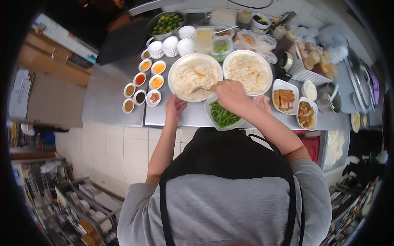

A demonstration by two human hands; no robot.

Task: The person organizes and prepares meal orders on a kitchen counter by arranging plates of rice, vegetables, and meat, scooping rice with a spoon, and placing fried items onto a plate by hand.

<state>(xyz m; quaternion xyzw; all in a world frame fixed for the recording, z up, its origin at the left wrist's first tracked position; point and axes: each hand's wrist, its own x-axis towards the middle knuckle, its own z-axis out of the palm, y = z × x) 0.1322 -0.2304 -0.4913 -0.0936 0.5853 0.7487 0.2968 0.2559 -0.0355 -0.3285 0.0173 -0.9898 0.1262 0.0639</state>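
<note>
Large left bowl (170, 78) of apparent rice (195, 71) seemed steadied by the left hand (175, 108), half-open at its near-left rim, against the spoon (201, 88) gripped by the right hand (232, 95).

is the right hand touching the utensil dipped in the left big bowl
Touching: the head view shows the right hand gripping the handle end of the utensil, no gap between them.

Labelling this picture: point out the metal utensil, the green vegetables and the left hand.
Metal utensil (201, 88): head view, on its exposed metal part.
Green vegetables (223, 115): head view, mid-pile.
Left hand (174, 108): head view, on the middle of the hand.
</note>
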